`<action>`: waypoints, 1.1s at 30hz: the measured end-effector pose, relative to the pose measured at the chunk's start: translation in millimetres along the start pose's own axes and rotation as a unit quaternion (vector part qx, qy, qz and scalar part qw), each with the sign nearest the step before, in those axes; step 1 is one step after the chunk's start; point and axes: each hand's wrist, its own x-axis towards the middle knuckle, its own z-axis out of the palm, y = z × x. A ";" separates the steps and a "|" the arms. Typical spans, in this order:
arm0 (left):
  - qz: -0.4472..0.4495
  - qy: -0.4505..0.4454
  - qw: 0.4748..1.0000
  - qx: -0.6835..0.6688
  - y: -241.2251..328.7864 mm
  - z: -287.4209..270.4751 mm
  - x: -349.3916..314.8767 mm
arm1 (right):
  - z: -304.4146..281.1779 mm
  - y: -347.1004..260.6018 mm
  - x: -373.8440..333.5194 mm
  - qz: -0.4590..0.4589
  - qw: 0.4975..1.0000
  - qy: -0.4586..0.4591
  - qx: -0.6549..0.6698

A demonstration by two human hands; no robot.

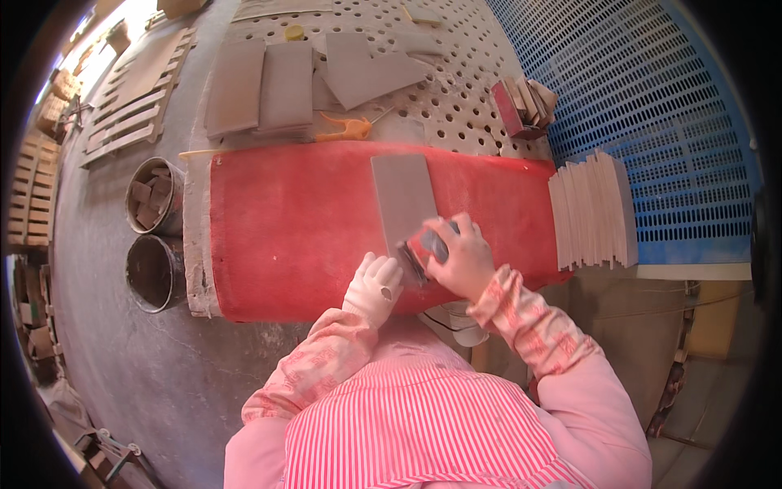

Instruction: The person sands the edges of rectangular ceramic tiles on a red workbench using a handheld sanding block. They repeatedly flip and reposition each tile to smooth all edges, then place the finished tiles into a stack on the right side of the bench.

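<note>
A narrow grey-brown board (405, 196) lies lengthwise on the red cloth (301, 228). My left hand (373, 289), in a white glove with a small hole, is at the board's near left edge. Its fingers are together against the edge, holding the board. My bare right hand (464, 259) is wrapped around a hand sander (437, 238) with a dark rounded top and some red on it. The sander is tilted over the near end of the board and slightly blurred, so its contact with the surface is hard to make out.
Stacked thin boards (590, 210) stand at the right, beside a blue slatted panel (652, 122). Beyond the cloth are flat boards (285, 85), an orange-handled tool (346, 128) and a red box of pieces (521, 110). Two buckets (155, 273) stand at the left; a pallet (134, 114) lies farther off.
</note>
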 end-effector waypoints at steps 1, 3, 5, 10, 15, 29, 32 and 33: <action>0.000 -0.006 1.000 0.001 0.8 -0.2 0.7 | 1.5 1.8 22.3 -0.019 1.000 0.013 -0.005; -0.006 -0.007 1.000 0.002 2.2 -1.3 2.9 | 3.6 2.8 72.8 -0.013 1.000 -0.002 -0.023; -0.021 -0.008 1.000 -0.004 3.2 -3.0 5.4 | 4.9 0.5 128.0 0.005 1.000 -0.015 -0.018; -0.076 -0.059 0.995 -0.022 2.9 -4.4 8.3 | 7.9 -10.4 224.3 0.012 0.999 -0.010 0.033; -0.186 0.230 0.955 -0.035 -3.8 -5.0 -9.6 | 26.2 -24.8 161.2 -0.146 0.989 -0.024 0.021; -0.171 0.159 0.969 -0.085 42.1 -11.9 -9.4 | -32.0 54.2 -21.0 -0.164 0.979 -0.115 0.028; -0.169 0.160 0.971 -0.061 51.3 -16.7 -12.6 | -17.0 37.1 -4.1 -0.234 0.961 -0.134 0.053; -0.197 0.125 0.971 -0.045 48.2 -20.3 -15.6 | -10.2 28.1 8.1 -0.254 0.957 -0.127 0.063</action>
